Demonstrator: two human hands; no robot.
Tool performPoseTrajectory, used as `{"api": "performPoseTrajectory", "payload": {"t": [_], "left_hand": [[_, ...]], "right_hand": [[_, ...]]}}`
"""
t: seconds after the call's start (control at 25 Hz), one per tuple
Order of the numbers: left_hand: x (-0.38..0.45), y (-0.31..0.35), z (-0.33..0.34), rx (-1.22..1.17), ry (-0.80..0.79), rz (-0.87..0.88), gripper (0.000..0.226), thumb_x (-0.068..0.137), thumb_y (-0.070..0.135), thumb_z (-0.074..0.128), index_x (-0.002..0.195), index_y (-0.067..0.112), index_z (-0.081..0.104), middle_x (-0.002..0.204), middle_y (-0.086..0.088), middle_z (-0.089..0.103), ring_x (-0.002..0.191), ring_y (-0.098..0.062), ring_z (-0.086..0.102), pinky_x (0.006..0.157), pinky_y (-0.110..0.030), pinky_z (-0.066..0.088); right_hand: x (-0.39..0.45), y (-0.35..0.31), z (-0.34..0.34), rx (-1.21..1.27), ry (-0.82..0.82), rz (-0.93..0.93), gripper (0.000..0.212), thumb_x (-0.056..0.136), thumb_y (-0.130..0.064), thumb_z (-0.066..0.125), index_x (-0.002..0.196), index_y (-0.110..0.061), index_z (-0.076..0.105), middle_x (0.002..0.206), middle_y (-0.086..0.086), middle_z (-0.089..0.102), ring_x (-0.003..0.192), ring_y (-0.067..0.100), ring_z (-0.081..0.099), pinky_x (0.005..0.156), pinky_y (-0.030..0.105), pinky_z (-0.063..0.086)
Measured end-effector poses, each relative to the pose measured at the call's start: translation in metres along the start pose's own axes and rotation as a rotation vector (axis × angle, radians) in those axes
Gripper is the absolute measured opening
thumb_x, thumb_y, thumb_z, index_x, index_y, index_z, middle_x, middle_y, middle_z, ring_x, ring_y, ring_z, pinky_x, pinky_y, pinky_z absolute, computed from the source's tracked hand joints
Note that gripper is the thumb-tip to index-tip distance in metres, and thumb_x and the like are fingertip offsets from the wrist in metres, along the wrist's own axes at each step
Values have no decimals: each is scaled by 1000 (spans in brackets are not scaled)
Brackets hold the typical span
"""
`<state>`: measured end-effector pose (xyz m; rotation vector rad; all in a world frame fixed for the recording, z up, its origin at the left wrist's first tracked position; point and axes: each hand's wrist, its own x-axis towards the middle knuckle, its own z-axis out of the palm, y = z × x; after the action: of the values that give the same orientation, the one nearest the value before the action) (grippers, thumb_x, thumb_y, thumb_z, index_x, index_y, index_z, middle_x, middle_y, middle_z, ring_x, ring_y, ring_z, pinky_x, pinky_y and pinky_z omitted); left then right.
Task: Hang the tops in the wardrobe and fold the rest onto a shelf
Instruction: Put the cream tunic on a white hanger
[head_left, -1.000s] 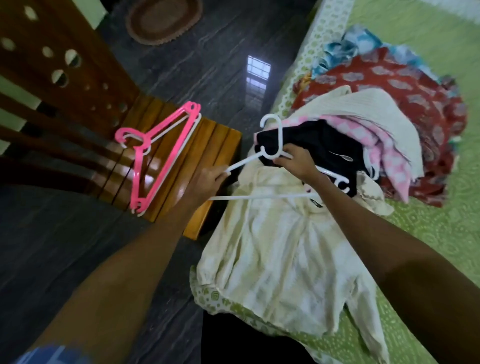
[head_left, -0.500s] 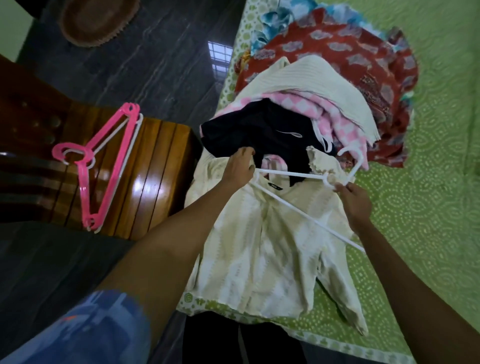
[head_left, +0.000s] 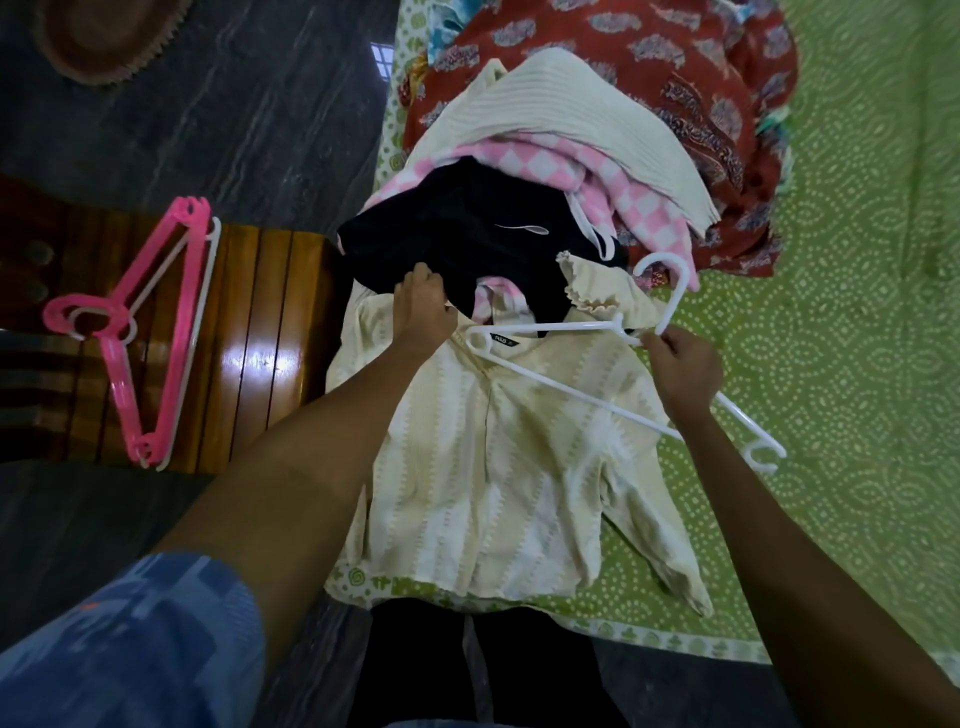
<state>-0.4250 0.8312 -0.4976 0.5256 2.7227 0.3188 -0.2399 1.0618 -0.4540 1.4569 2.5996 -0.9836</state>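
The green bedspread with its white dotted pattern (head_left: 857, 364) fills the right side under me, and the dark streaked stone floor (head_left: 234, 104) fills the left. Heaped on the bedspread at the far end is a pile of clothes: a red printed cloth (head_left: 675, 78) at the back, a cream ribbed garment (head_left: 561, 114) over it, a pink-and-white checked piece (head_left: 550, 166), then a black garment (head_left: 467, 228) nearest me. Spread flat in front of that pile, collar towards it and hem at the bed's edge, lies the cream striped long-sleeved top (head_left: 509, 467). To the left stands a brown slatted wooden stool (head_left: 260, 338) with a pink plastic hanger (head_left: 150, 322) stacked on a white one.

My left hand (head_left: 421, 306) has its fingers curled at the top's left shoulder by the collar, gripping the fabric there. My right hand (head_left: 685, 364) pinches the thin white plastic hanger (head_left: 571, 395) just below its hook, the hanger lying tilted across the top's collar and right shoulder, one end beyond the sleeve over the bedspread.
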Motion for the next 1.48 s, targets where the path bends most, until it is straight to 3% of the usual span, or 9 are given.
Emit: {"api": "performPoseTrajectory", "payload": {"t": [0.36, 0.52, 0.6, 0.76, 0.96, 1.12, 1.24, 1.4, 1.48], "left_hand": [[-50, 20, -31, -216, 64, 281, 38, 65, -10, 54, 101, -2, 57, 111, -17, 50, 96, -30, 54, 84, -36, 47], [-66, 30, -44, -300, 31, 292, 22, 76, -1, 59, 97, -6, 57, 107, -20, 52, 87, -31, 56, 71, -28, 43], [-66, 15, -48, -299, -11, 297, 15, 79, 0, 60, 91, -8, 57, 101, -25, 54, 83, -36, 55, 71, -39, 46], [-75, -19, -60, -409, 23, 203, 17, 75, -8, 57, 91, -7, 59, 97, -24, 54, 84, -38, 55, 69, -28, 40], [-82, -1, -66, -390, 0, -182, 38, 76, 49, 69, 78, 11, 66, 73, -7, 65, 72, -18, 61, 66, -30, 49], [-83, -16, -59, -500, 20, -277, 38, 87, 37, 60, 58, 13, 56, 58, -7, 59, 64, -25, 61, 64, -36, 50], [-88, -27, -51, -557, -33, -264, 48, 91, 42, 53, 60, 6, 64, 62, -14, 65, 56, -19, 58, 62, -34, 49], [-88, -37, -45, -599, -75, -250, 62, 91, 48, 48, 64, -3, 68, 61, -18, 66, 59, -24, 62, 66, -33, 49], [-88, -42, -46, -649, -76, -240, 64, 92, 50, 45, 53, 2, 63, 52, -12, 59, 54, -22, 58, 66, -35, 48]], "right_hand": [[-25, -71, 23, 101, -211, -187, 39, 87, -36, 59, 68, -2, 56, 57, 14, 49, 58, 18, 45, 57, 30, 29], [-58, -117, 48, 226, -441, -323, 41, 86, -22, 63, 54, -22, 38, 49, -4, 34, 48, 10, 32, 54, 29, 27], [-59, -118, 46, 232, -545, -335, 14, 83, -17, 67, 72, -17, 58, 60, -1, 51, 55, 10, 44, 57, 27, 36], [-26, -87, 24, -112, -453, -425, 21, 85, -17, 64, 104, -9, 69, 91, 12, 68, 86, 27, 61, 72, 30, 39], [-34, -90, 38, -4, -617, -403, 19, 84, -8, 64, 101, -3, 71, 85, 13, 66, 77, 16, 53, 67, 21, 33], [-8, -83, 35, 219, -547, -133, 28, 88, 2, 49, 111, 1, 65, 115, 19, 63, 100, 22, 57, 73, 18, 42], [11, -80, 52, -156, -751, -273, 45, 86, 14, 38, 125, 0, 56, 128, 20, 55, 117, 36, 51, 88, 32, 43], [17, -91, 68, -440, -1053, -299, 46, 88, 9, 41, 130, -7, 53, 91, 14, 54, 70, 25, 52, 60, 20, 42], [16, -97, 66, -501, -1027, -307, 29, 95, -5, 42, 119, -2, 58, 100, 15, 55, 81, 21, 53, 66, 23, 37]]}}
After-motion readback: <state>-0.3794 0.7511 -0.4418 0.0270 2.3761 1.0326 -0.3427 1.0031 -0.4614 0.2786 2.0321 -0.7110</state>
